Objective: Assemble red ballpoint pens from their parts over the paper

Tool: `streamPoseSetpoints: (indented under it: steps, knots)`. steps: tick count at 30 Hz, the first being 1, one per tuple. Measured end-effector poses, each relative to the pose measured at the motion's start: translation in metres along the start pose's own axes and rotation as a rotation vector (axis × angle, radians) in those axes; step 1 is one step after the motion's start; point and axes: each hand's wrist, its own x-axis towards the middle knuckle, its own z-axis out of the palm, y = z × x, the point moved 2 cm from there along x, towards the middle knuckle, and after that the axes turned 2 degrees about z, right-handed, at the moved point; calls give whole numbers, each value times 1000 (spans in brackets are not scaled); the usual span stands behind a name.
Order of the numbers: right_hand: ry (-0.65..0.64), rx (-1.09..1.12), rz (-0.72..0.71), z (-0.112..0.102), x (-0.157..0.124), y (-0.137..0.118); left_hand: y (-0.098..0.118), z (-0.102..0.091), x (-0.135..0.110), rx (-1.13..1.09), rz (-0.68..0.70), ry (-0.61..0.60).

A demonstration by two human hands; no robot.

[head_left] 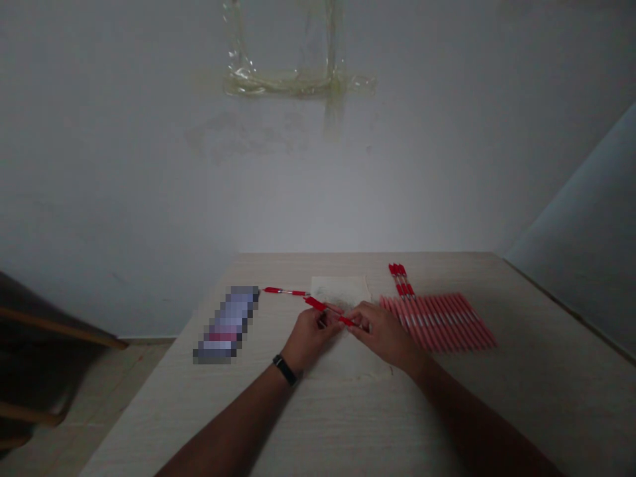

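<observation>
My left hand (311, 338) and my right hand (380, 331) meet over the middle of a pale wooden table (521, 397). Both pinch a red pen (328, 309) that lies slanted between them, its cap end pointing up and left. A black band sits on my left wrist. A sheet of paper (342, 290) with faint scribbles lies just beyond the hands. Another red pen (285, 291) rests flat on the table to the left of the paper.
A row of several red pens (440, 321) lies side by side right of my right hand, with a few more (400, 275) behind it. A blurred oblong box (226, 324) sits at the left. A dark chair (40, 358) stands off the table's left side.
</observation>
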Motion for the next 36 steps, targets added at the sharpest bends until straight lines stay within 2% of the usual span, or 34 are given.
streamPoseSetpoints:
  steps: [5,10,16,20,25,36]
  knots:
    - [88,-91,115,-16,3,18,5,-6,-1,214,13,57]
    - [214,-209,293,-47,6,51,4,-10,-1,361,74,69]
    - [393,-364,506,-90,0,90,-2,-8,-1,406,82,27]
    - [387,-471,665,-109,-7,110,0,-8,-1,404,86,27]
    - [339,-557,724,-114,-11,123,2,-8,-3,390,96,31]
    - [349,-555,733,-102,-4,136,6,-7,-3,418,107,1]
